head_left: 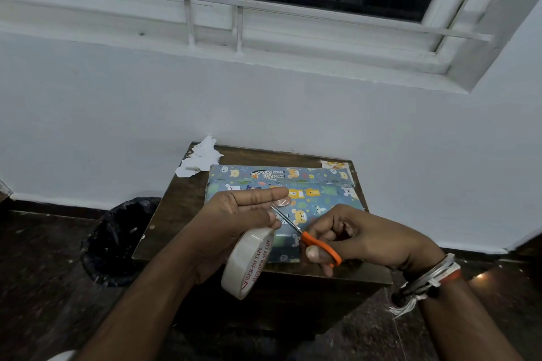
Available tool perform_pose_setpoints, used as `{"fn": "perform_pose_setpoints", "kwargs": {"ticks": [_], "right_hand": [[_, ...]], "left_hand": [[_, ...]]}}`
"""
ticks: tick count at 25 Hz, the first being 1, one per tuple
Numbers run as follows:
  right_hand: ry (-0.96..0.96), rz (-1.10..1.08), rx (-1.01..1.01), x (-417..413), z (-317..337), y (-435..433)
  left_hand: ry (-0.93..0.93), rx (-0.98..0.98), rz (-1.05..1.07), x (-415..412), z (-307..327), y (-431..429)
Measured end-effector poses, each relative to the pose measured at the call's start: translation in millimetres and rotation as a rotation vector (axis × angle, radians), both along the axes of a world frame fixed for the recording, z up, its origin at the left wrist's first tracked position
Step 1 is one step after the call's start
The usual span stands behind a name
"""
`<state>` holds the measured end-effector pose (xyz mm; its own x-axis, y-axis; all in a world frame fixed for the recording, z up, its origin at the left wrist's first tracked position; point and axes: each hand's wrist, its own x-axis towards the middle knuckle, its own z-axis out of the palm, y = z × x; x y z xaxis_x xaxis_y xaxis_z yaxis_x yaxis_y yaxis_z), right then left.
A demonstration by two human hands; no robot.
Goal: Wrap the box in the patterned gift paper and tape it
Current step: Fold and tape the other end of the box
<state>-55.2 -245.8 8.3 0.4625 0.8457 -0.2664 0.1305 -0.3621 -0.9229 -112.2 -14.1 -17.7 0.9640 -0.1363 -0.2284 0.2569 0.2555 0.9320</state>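
Note:
The box [322, 196], covered in blue paper printed with cartoon bears, lies on a small dark wooden table [176, 214]. Above its near left part my left hand [243, 211] holds a roll of clear tape [247, 262], which hangs below the palm. A short strip of tape is stretched up to the extended fingertips. My right hand [360, 239] grips orange-handled scissors [318, 246]. Their blades point up and left and meet the tape strip just under my left fingers.
Torn white paper scraps [199, 160] lie on the table's far left corner. A small offcut of patterned paper [335, 164] sits at the far right corner. A black-lined waste bin [117, 240] stands on the floor to the left. A white wall rises behind.

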Motion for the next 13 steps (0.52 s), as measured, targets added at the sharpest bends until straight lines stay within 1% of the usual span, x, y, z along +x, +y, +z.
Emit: {"fn": "perform_pose_setpoints", "kwargs": {"ticks": [13], "right_hand": [[-0.014,-0.028,-0.014,-1.7,4.8,-1.9]], "left_hand": [[0.021,-0.065,-0.015,-0.1,1.4,0.8]]}}
